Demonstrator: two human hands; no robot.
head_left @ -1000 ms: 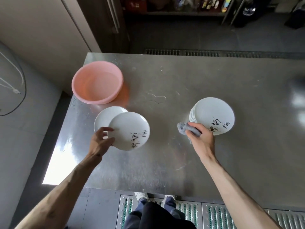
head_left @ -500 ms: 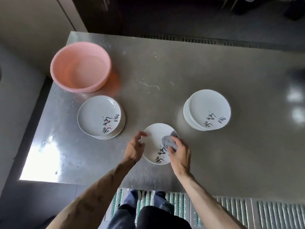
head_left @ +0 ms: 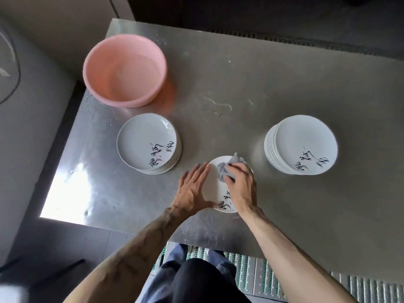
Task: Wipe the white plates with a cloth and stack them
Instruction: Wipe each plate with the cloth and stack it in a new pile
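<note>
One white plate [head_left: 213,189] with black writing lies flat on the steel table [head_left: 284,88] in front of me. My left hand [head_left: 192,189] rests at its left rim with fingers straight and spread. My right hand [head_left: 240,186] grips a crumpled grey cloth [head_left: 227,169] and presses it onto the plate's far part. A low stack of white plates [head_left: 144,141] stands to the left. A taller stack of white plates [head_left: 303,143] stands to the right.
A pink plastic basin [head_left: 124,68] sits at the table's far left corner, close behind the left stack. Water streaks [head_left: 216,103] mark the table's middle. The table's near edge runs just below my wrists, with grated floor beneath.
A second ago my left hand held the plate over the left stack and my right hand held the cloth by the right stack. The plate now lies between them and the cloth has moved toward its far rim.
</note>
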